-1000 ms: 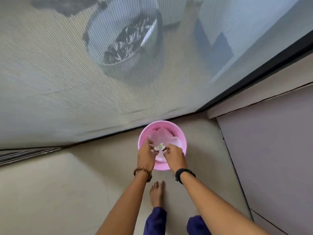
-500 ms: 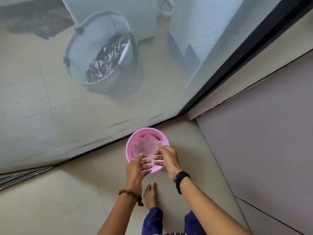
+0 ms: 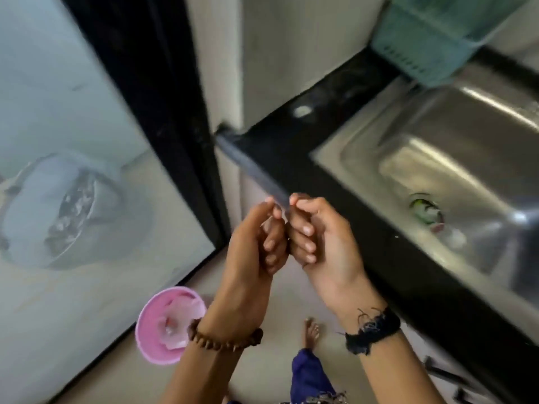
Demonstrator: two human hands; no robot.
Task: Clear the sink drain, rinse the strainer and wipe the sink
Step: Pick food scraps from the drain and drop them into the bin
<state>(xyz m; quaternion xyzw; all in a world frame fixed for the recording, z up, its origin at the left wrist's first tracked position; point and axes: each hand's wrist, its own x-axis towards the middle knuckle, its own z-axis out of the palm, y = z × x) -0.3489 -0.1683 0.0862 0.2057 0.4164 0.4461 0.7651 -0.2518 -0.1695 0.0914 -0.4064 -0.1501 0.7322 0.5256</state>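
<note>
Floor (image 3: pixel 271 371): pale, smooth, running between the dark door frame and the counter's front.
On the floor: a pink bin (image 3: pixel 151 342) near the door frame, holding a pale liner; a bare foot (image 3: pixel 311 333) beside it.
Counter (image 3: pixel 291 147): black stone, its left end meeting the wall.
Set in the counter: a steel sink (image 3: pixel 437 158), with what may be green scraps (image 3: pixel 424 209) at its drain.
On the counter's far edge: a teal basket (image 3: pixel 431 45), blurred.
</note>
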